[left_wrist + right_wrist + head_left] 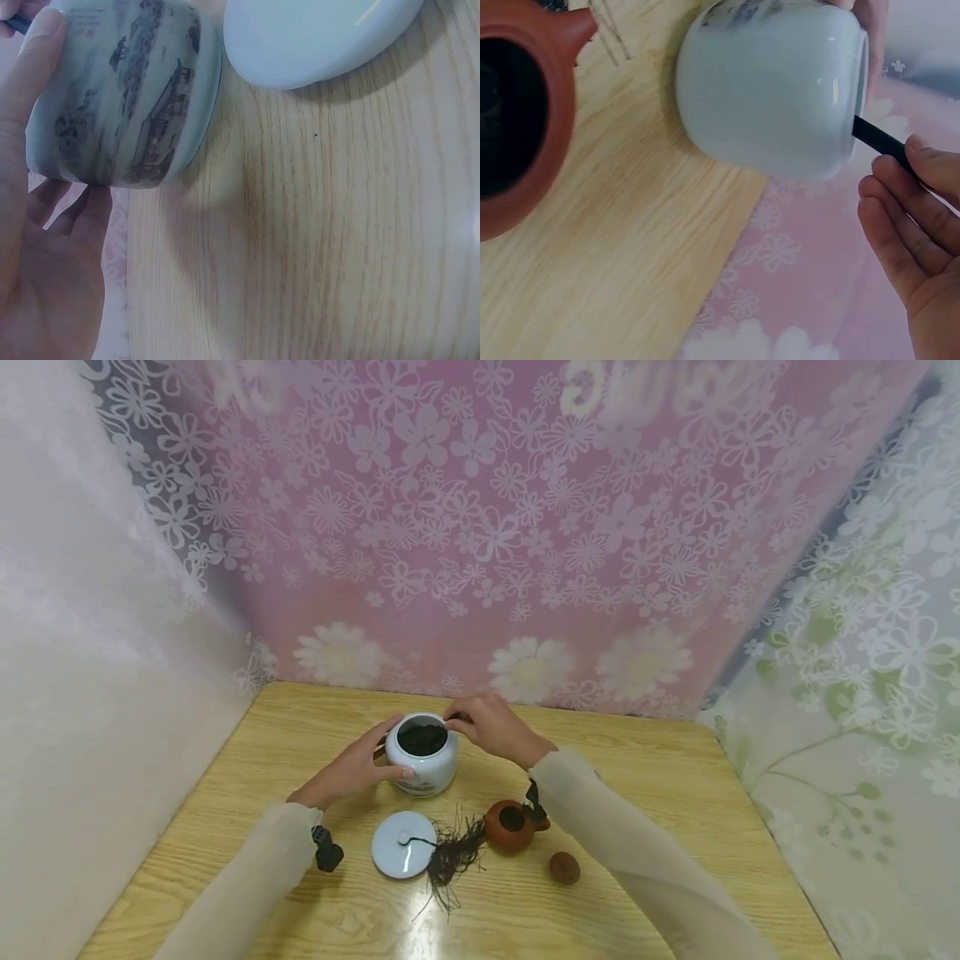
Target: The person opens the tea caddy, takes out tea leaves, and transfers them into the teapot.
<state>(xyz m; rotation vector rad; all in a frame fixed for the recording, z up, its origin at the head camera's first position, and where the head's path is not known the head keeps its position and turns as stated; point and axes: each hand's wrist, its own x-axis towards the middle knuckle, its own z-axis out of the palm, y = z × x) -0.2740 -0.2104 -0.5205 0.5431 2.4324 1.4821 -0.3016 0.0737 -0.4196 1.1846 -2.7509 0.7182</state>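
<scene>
A round white porcelain tea jar [435, 768] stands near the back of the table, dark tea leaves [422, 739] showing in its mouth. My left hand [357, 770] grips the jar from the left, thumb on the near side and fingers behind. In the left wrist view, a painted landscape covers the jar's wall [120, 97]. At the right of the rim, my right hand [493, 727] pinches a slim black handle [883, 139] between thumb and fingers. The handle reaches into the jar's mouth; its far end is hidden inside.
The jar's white lid [401, 862] lies in front of it. Beside that is a dark stringy tassel-like bundle [454, 856]. A reddish-brown clay teapot [501, 837], uncovered, stands below my right forearm, with its small lid [565, 867] nearby. Flowered curtains [480, 568] border the table.
</scene>
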